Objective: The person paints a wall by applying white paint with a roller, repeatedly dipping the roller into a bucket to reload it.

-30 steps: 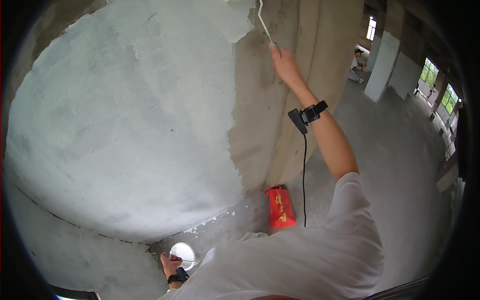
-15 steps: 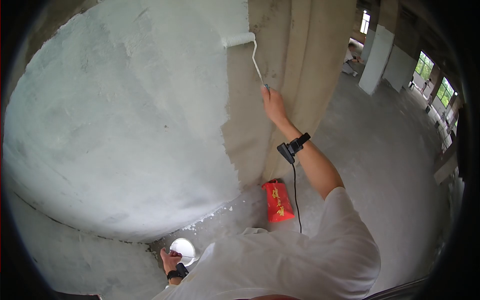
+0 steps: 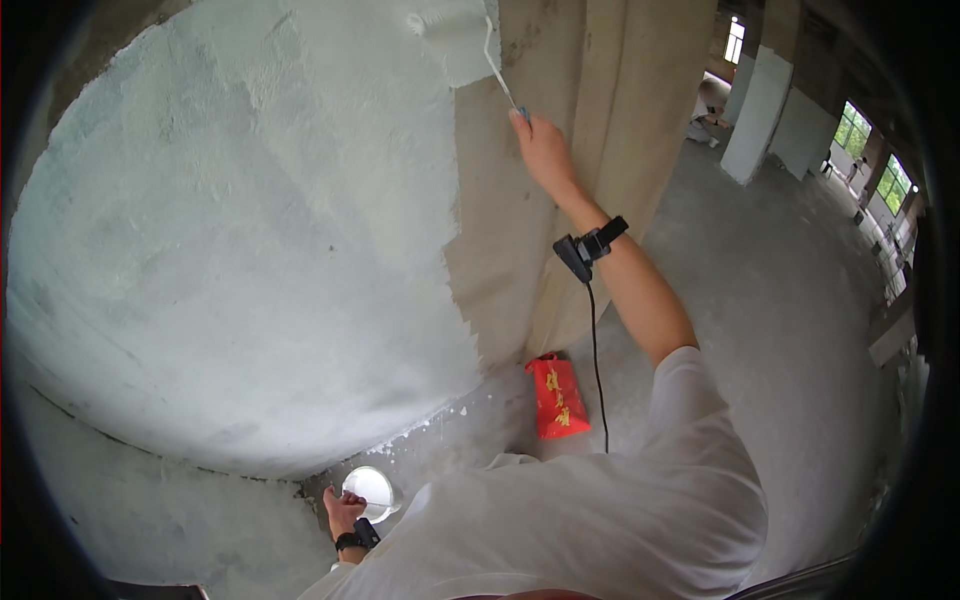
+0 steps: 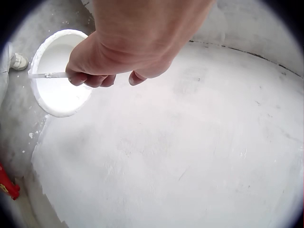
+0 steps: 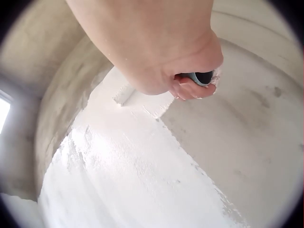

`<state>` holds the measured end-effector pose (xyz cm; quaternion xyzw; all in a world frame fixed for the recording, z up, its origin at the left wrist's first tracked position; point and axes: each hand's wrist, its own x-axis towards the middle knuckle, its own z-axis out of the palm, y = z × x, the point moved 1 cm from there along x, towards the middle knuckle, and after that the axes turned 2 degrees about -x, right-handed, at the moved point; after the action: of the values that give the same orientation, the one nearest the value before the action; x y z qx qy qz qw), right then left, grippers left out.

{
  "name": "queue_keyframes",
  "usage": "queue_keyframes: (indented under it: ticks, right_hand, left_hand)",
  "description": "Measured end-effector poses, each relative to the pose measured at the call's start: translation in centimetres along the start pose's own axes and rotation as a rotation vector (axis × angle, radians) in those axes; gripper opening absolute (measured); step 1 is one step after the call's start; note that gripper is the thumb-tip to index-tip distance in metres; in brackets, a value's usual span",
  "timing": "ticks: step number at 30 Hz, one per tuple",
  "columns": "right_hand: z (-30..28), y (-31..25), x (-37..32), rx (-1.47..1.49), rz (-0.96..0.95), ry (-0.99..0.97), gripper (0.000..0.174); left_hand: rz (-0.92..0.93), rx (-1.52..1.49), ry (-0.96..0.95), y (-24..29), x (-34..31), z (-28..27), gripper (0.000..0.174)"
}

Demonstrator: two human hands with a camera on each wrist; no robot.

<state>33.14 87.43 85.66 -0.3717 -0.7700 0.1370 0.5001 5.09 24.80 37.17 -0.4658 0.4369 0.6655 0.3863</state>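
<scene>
While roller (image 3: 447,22) on wall (image 3: 250,250), gold-lettered bag (image 3: 560,402)

A cylindrical paint roller (image 3: 450,22) with a white-coated sleeve and a bent white rod lies sideways against the part-painted white-and-brown wall (image 3: 250,220), its grip in the right hand (image 3: 545,155). The left hand (image 3: 345,515) holds the thin handle (image 4: 47,75) across a round white bucket (image 4: 52,54), mouth up.
</scene>
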Motion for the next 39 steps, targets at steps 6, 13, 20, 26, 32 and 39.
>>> queue_keyframes:
  ticks: [6, 13, 20, 26, 32, 39]
  right_hand:
    - [4.2, 6.6, -8.8, 0.016, 0.124, -0.073, 0.045]
    - [6.0, 8.7, -13.6, 0.083, 0.256, -0.088, 0.045]
    - [4.8, 7.2, -4.1, 0.156, 0.191, 0.002, 0.052]
    - [4.0, 7.1, -4.2, 0.091, 0.122, 0.009, 0.051]
    - [7.4, 10.5, -13.0, 0.128, 0.303, -0.086, 0.045]
    - [7.6, 11.2, -15.9, 0.090, 0.289, -0.072, 0.042]
  left_hand:
    - [0.001, -0.003, 0.025, 0.0, 1.1, -1.1, 0.043]
    - [-0.018, 0.012, -0.012, -0.2, 1.1, -1.7, 0.045]
    - [-0.012, 0.022, 0.021, 0.4, 0.9, -1.6, 0.045]
    - [-0.011, 0.020, 0.026, 0.3, 0.6, -1.8, 0.044]
    - [0.004, -0.030, 0.032, 0.5, 0.2, -1.3, 0.042]
    - [-0.011, -0.036, -0.011, 0.7, 1.0, -1.1, 0.041]
